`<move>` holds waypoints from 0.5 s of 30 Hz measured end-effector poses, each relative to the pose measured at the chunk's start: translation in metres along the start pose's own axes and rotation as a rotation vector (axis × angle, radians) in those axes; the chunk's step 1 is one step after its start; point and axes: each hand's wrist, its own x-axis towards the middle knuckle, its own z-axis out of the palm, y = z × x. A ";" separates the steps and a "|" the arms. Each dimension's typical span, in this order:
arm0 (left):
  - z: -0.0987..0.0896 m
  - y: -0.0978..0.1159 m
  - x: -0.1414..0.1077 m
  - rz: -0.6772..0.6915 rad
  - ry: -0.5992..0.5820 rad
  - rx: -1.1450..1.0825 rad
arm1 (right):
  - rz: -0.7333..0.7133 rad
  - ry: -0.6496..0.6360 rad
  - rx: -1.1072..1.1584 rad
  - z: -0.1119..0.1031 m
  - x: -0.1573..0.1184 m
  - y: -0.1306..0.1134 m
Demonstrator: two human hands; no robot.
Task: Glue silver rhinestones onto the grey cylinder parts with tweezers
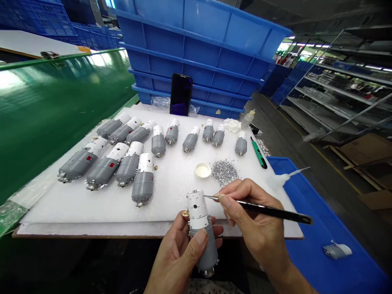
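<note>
My left hand is wrapped round a grey and white spacecraft model, white end up and slightly tilted. A small gold part sticks out at the model's left side by my fingers. My right hand pinches black tweezers, whose tips touch or nearly touch the upper right edge of the white section. Whether the tips hold a tiny piece, I cannot tell. Just beyond lie a heap of small silvery parts and a little round dish with pale cream-coloured content.
Several similar models lie or stand across the white foam board. A green cutter, a dropper bottle and a white bottle with a long nozzle are on the right. A phone leans on stacked blue crates.
</note>
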 end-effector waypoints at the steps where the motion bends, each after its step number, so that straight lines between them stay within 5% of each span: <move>1: 0.000 0.000 0.000 0.002 0.012 0.009 | 0.004 0.002 0.001 0.000 0.000 0.001; 15: 0.002 0.001 -0.002 0.032 0.035 0.057 | 0.019 -0.004 -0.013 0.001 0.000 0.005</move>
